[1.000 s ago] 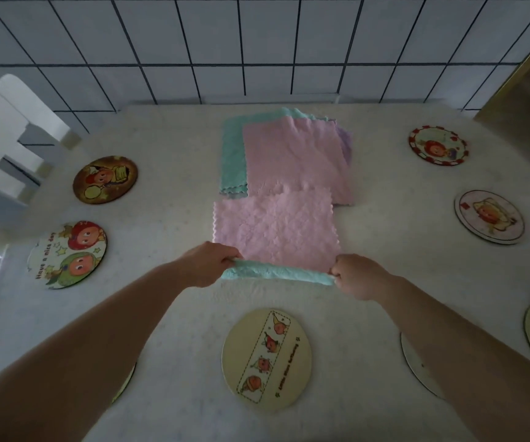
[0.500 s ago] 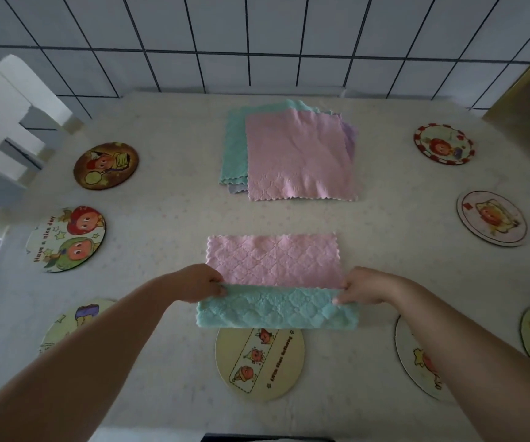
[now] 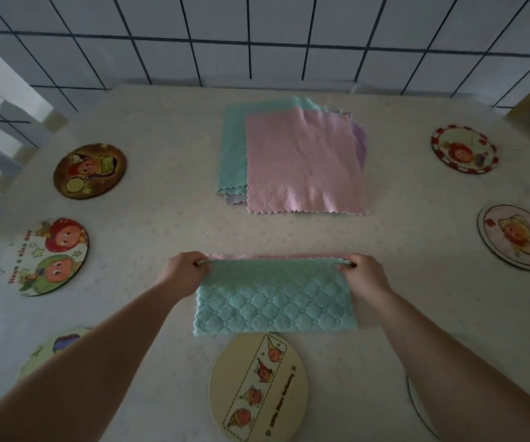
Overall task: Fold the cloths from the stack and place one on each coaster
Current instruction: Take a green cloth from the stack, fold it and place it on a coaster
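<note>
Here the folded cloth (image 3: 275,295) lies green side up on the table (image 3: 168,218), long axis running left to right — just beyond the nearest coaster (image 3: 257,387). Left hand (image 3: 184,272) and right hand (image 3: 364,275) each pinch a far corner, fingers curled round the edge — the stack (image 3: 302,161) lies well beyond.

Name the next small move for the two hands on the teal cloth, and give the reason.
Probably let go of the far corners and press the fold flat. The left hand and right hand pinch the teal cloth where its folded-over edge already almost meets the pink edge beneath, so the half-fold looks complete.
</note>
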